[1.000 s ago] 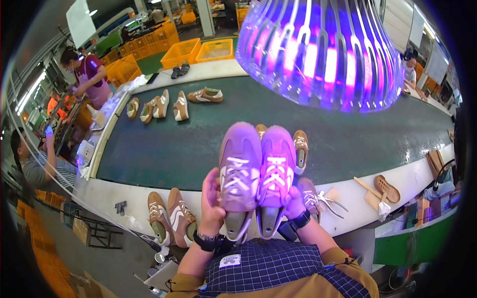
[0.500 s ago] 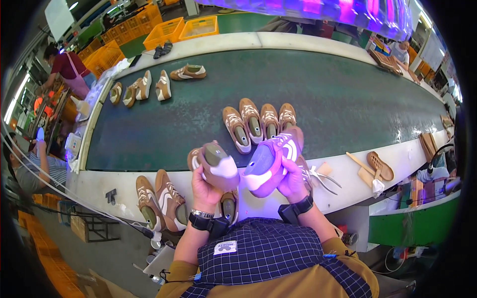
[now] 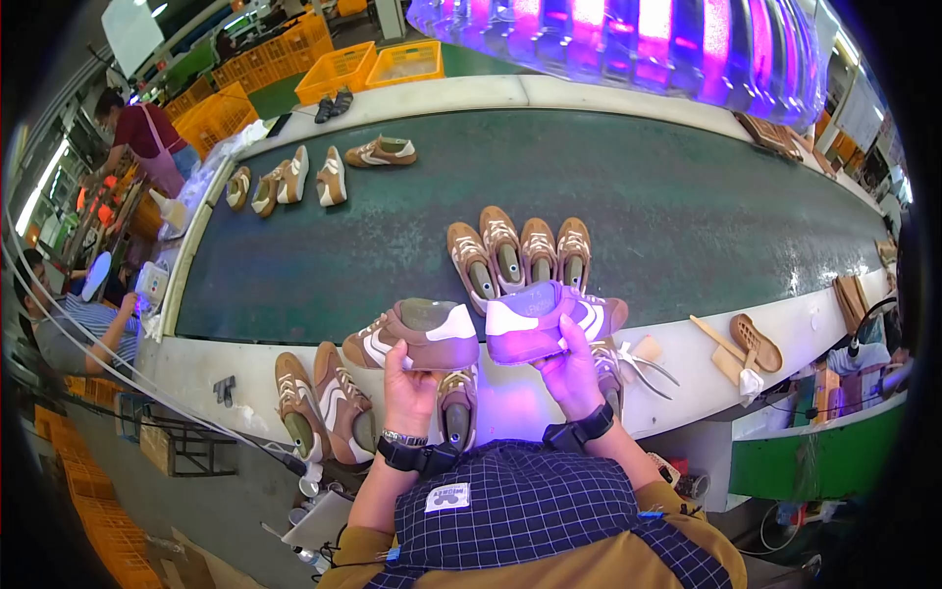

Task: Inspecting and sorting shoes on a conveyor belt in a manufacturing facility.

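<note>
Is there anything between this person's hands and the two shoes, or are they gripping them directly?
Nothing visible is between them. The left hand grips the brown shoe from below, and the right hand grips the purple-lit shoe the same way, both bare.

Tan shoe [image 3: 417, 336] with white heel and stripes; second shoe [image 3: 549, 319] tinted purple by violet lamp [image 3: 628, 39]; dark green belt [image 3: 687, 216]; yellow crates [image 3: 339, 71]; navy checked apron [image 3: 520, 510].

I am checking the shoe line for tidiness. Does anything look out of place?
Nothing looks damaged or spilled. Only the far shoes lie unevenly, one turned sideways, unlike the neat row of four.
</note>
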The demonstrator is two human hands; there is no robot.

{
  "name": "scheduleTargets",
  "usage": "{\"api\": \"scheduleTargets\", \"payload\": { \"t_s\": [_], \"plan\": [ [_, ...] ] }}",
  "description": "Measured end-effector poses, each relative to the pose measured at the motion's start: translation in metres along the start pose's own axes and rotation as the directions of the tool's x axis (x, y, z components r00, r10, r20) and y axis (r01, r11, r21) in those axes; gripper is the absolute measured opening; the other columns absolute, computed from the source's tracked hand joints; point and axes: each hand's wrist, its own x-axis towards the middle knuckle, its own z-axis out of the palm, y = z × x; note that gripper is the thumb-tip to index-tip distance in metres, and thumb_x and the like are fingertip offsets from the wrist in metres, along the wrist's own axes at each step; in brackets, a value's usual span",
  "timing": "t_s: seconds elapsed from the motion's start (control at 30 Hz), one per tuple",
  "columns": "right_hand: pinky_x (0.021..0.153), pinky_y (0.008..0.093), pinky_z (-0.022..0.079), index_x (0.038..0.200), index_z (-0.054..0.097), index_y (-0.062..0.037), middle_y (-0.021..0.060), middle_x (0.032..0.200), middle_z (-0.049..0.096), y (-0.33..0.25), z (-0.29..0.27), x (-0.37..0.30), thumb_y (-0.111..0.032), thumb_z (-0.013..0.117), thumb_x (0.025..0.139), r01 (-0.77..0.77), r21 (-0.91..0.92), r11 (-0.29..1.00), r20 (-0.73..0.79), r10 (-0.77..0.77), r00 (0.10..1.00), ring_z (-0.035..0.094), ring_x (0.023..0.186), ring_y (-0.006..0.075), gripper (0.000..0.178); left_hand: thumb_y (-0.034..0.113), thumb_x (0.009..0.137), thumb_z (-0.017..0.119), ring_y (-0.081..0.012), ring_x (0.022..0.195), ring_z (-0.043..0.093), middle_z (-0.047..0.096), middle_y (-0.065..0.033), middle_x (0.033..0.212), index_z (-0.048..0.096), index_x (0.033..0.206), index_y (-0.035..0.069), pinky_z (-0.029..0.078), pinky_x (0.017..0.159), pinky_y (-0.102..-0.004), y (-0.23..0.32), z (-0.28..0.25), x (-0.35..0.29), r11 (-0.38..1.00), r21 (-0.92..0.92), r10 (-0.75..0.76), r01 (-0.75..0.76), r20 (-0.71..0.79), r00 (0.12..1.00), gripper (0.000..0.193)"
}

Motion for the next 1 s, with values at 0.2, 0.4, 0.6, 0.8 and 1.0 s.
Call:
{"api": "scheduleTargets", "payload": {
  "t_s": [0.2,0.4,0.6,0.8,1.0],
  "plan": [
    [0.086,0.0401,0.05,0.126,0.04,-0.0061,0.0094,0.117,0.054,0.004,-0.005,0.0,-0.027,0.06,0.086,0.045,-0.004,0.999,-0.026,-0.045,0.999,0.057,0.104,0.0225,0.049,0.025,0.081,0.063,-0.0209,0.105,0.054,0.057,-0.0068,0.113,0.05,0.118,0.007,0.045,0.093,-0.0394,-0.006,0.01,-0.003,1.0,-0.021,-0.014,0.014,0.003,1.0,0.043],
    [0.085,0.0389,0.051,0.125,0.041,-0.0059,0.0096,0.116,0.054,0.003,-0.007,0.0,-0.026,0.06,0.086,0.045,0.02,0.999,-0.04,-0.044,0.998,0.057,0.103,0.022,0.048,0.023,0.082,0.062,-0.0208,0.107,0.054,0.057,-0.0066,0.115,0.05,0.118,0.007,0.046,0.093,-0.0396,-0.008,0.017,-0.004,1.0,-0.008,-0.013,0.013,0.02,1.0,0.042],
    [0.084,0.0373,0.051,0.122,0.044,-0.006,0.0088,0.112,0.056,0.004,-0.008,-0.003,-0.026,0.06,0.086,0.052,0.018,0.998,-0.077,-0.05,0.996,0.058,0.1,0.0205,0.044,0.023,0.082,0.062,-0.0209,0.106,0.054,0.057,-0.0063,0.114,0.049,0.119,0.007,0.046,0.093,-0.0395,-0.01,0.016,-0.003,1.0,0.014,-0.007,0.006,0.024,1.0,0.042],
    [0.08,0.0338,0.05,0.118,0.046,-0.0067,0.0063,0.108,0.057,0.006,-0.014,-0.003,-0.026,0.057,0.088,0.057,-0.016,0.998,-0.062,-0.058,0.996,0.059,0.096,0.0175,0.038,0.027,0.082,0.06,-0.0218,0.103,0.056,0.058,-0.0069,0.113,0.051,0.116,0.007,0.047,0.089,-0.0395,-0.013,0.015,-0.002,0.998,0.058,0.019,-0.02,0.022,1.0,0.041],
    [0.083,0.0361,0.05,0.12,0.044,-0.0087,0.0061,0.111,0.056,0.005,-0.013,-0.005,-0.023,0.06,0.086,0.094,-0.034,0.995,-0.034,-0.095,0.995,0.058,0.1,0.0194,0.04,0.028,0.083,0.058,-0.0229,0.106,0.055,0.057,-0.0071,0.115,0.048,0.12,0.008,0.046,0.091,-0.0418,-0.008,0.016,-0.005,0.983,0.173,0.054,-0.062,0.052,0.997,0.043]
  ]
}}
